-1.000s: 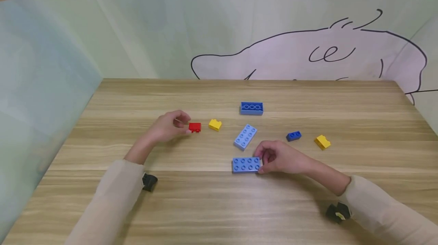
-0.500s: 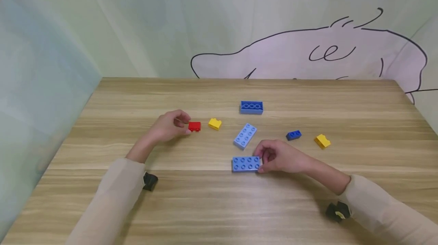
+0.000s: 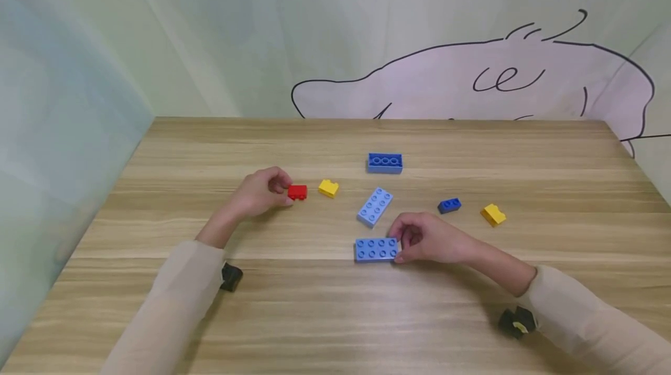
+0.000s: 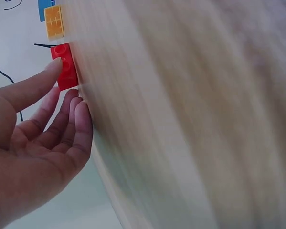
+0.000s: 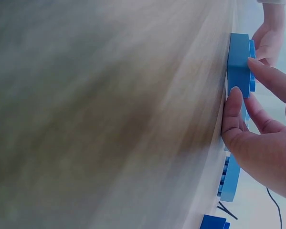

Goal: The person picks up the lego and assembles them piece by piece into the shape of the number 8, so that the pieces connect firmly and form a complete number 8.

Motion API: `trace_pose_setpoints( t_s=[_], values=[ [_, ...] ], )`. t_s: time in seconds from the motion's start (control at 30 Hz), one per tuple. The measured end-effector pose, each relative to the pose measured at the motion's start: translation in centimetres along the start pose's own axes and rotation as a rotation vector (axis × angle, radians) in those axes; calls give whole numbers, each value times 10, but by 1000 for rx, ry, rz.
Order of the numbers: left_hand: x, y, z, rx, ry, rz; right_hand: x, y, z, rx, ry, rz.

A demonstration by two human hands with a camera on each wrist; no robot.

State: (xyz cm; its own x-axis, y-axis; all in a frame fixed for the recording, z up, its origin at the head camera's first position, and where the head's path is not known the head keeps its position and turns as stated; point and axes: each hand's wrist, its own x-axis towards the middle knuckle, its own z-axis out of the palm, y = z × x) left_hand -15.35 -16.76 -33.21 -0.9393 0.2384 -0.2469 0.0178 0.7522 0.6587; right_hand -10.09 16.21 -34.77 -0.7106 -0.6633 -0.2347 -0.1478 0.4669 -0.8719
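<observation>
My left hand (image 3: 258,193) pinches the left end of a small red brick (image 3: 297,191) between thumb and forefinger; the brick lies on its side, studs toward me. In the left wrist view the thumb overlaps the red brick (image 4: 69,78) and the other fingers curl below it. Toward the front, my right hand (image 3: 435,239) holds the right end of a blue eight-stud brick (image 3: 375,250), which sits studs up. The right wrist view has thumb and fingertips at the end of this blue brick (image 5: 238,62). Just behind it lies a slanted light blue brick (image 3: 375,207).
A yellow brick (image 3: 328,188) lies right of the red one. Farther back an upturned blue brick (image 3: 385,163) shows its hollow underside. To the right are a small dark blue brick (image 3: 449,205) and another yellow brick (image 3: 494,215). A printed wall (image 3: 209,43) borders the wooden table (image 3: 314,317).
Both hands stay at their bricks, and no brick shifts on the table. The whole head view has drifted up slightly.
</observation>
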Motion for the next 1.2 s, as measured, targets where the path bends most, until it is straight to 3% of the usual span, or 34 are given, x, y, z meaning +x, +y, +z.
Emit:
trace_pose_setpoints(
  t_s=[0.6,1.2],
  values=[
    [2,1,2,16,11,-27,0,0,0,1,-1,3],
    [1,2,4,14,6,-9,0,1,0,1,0,10]
  ],
)
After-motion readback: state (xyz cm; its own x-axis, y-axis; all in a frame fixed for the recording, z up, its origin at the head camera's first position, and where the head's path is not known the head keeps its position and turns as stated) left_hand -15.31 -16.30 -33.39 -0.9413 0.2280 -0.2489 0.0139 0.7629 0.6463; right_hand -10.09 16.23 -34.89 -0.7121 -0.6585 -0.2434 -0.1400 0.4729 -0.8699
